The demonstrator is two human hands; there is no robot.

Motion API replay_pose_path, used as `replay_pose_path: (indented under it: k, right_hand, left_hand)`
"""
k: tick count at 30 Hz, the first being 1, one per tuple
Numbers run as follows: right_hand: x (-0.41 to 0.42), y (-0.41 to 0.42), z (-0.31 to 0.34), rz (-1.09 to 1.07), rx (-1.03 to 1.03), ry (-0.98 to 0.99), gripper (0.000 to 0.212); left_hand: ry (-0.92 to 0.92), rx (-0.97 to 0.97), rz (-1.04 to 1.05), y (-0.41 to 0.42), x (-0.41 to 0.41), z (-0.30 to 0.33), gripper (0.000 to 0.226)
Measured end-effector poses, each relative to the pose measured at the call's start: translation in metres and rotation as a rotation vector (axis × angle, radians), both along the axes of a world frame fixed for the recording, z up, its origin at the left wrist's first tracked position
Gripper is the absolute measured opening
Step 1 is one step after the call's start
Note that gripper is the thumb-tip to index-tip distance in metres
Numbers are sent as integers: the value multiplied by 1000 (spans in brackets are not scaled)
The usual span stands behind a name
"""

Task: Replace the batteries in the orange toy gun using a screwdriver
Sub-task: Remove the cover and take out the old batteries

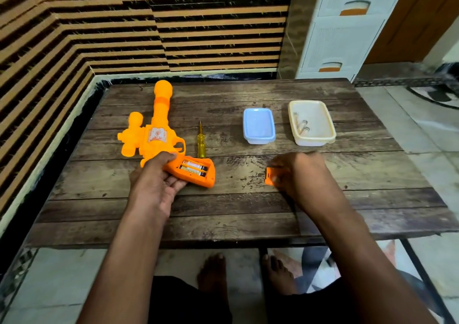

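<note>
Left hand (159, 179) grips toy gun (159, 135) handle; right hand (298, 174) pinches battery cover (269, 176).

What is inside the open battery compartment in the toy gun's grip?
Two batteries lie side by side in the open compartment of the orange toy gun, whose grip the left hand holds. Their ends and the contacts sit in shadow, so polarity cannot be read.

Striped wall (173, 25), perhaps tiled floor (422, 130)
</note>
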State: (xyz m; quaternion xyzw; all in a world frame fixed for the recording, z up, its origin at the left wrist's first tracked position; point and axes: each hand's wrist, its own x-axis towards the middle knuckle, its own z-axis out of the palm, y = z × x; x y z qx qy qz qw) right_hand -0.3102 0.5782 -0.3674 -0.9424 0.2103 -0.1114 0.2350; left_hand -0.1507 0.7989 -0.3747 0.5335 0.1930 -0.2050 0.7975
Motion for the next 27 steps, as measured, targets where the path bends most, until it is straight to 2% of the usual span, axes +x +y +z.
replay_pose_path:
  k: [3, 5, 7, 11, 14, 17, 20, 24, 27]
  right_hand:
    - [12, 19, 2, 51, -39, -176, 5]
    - [30, 32, -4, 145, -28, -201, 7]
    - [54, 42, -11, 262, 2, -222, 18]
    - [105, 62, -18, 343, 39, -62, 45]
    - [128, 72, -27, 343, -27, 41, 32]
    - [135, 75, -28, 242, -96, 26, 21]
    - [127, 72, -25, 132, -135, -60, 16]
    - [108, 76, -12, -29, 103, -355, 29]
    - [86, 80, 3, -15, 226, -598, 28]
  left_hand:
    - [-6, 20, 12, 3, -1, -1, 35]
    - [-2, 46, 25, 7, 0, -1, 28]
    - [5, 54, 41, 12, 2, -2, 31]
    - [-12, 31, 35, 15, 0, -2, 33]
    - [-42, 41, 30, 13, -2, 0, 23]
    - [-79, 53, 45, 11, -4, 2, 15]
    - [-75, 51, 45, 12, -4, 3, 14]
    - [-55, 50, 48, 11, -4, 5, 13]
    - [-55, 68, 57, 10, -5, 6, 11]
